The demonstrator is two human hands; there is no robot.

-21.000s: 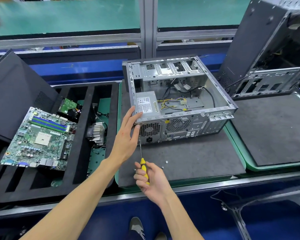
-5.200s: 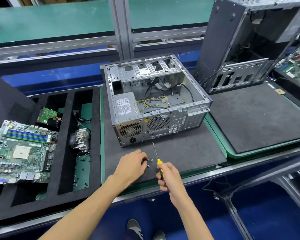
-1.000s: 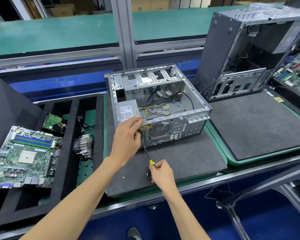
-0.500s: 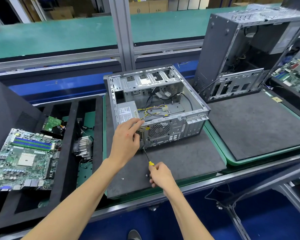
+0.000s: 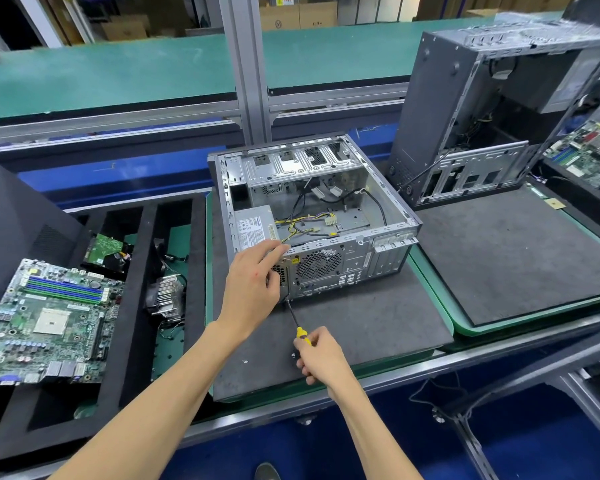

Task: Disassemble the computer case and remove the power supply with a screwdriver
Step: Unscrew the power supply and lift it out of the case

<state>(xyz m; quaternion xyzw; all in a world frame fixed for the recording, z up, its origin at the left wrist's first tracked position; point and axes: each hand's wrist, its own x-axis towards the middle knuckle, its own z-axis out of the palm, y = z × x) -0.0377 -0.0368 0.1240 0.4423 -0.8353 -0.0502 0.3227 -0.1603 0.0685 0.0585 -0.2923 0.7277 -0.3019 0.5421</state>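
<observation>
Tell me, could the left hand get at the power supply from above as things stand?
Probably yes. The case lies open-side up, so the power supply is uncovered, and the left hand already rests at the rear edge beside it. Only the yellow cables trail off its right side.

The power supply [image 5: 253,227] label's print is too small to read.

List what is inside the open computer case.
Inside the computer case: power supply, loose cables, drive bays. The left hand hides the supply's near end.
</observation>
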